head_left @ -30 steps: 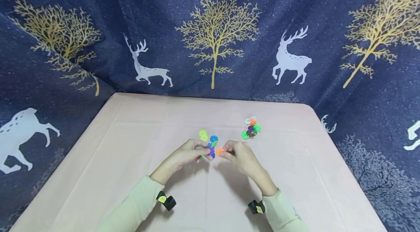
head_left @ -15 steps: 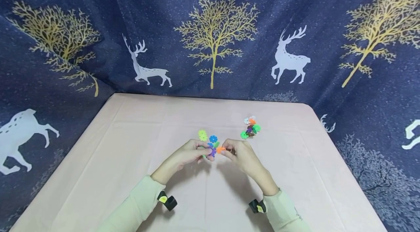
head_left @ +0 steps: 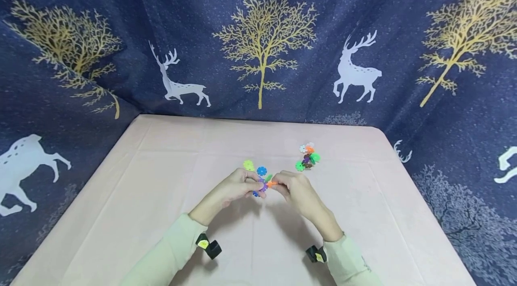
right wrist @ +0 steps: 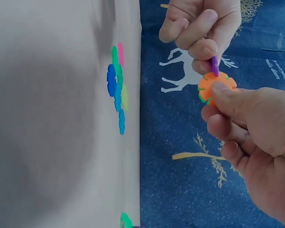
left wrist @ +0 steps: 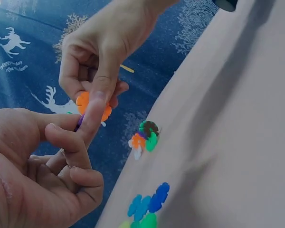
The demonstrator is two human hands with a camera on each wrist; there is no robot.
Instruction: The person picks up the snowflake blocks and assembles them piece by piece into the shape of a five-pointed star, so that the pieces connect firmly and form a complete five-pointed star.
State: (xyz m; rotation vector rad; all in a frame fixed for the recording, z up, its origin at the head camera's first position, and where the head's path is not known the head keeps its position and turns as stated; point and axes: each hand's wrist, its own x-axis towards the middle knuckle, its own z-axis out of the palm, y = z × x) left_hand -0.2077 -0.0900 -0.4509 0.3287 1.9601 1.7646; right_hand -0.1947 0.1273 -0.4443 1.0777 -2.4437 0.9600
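My left hand pinches a purple snowflake disc between thumb and finger; in the right wrist view it stands edge-on. Opposite, my right hand pinches an orange snowflake disc by its face. The purple disc's lower edge meets the orange disc's top rim; how deep the slots sit together I cannot tell. Green edges show behind the orange disc. Both hands are above the table. Just beyond the left hand lie a blue disc and yellow discs, with other pieces partly hidden by the fingers.
Farther back to the right, a small cluster of discs in green, brown, orange, white and purple lies on the pink tablecloth. A dark blue deer-and-tree curtain hangs behind the table. Black straps with cameras sit at the wrists.
The left hand has shifted slightly right and the gap between the purple and orange discs has closed. The orange disc has turned to look more edge-on in the head view.
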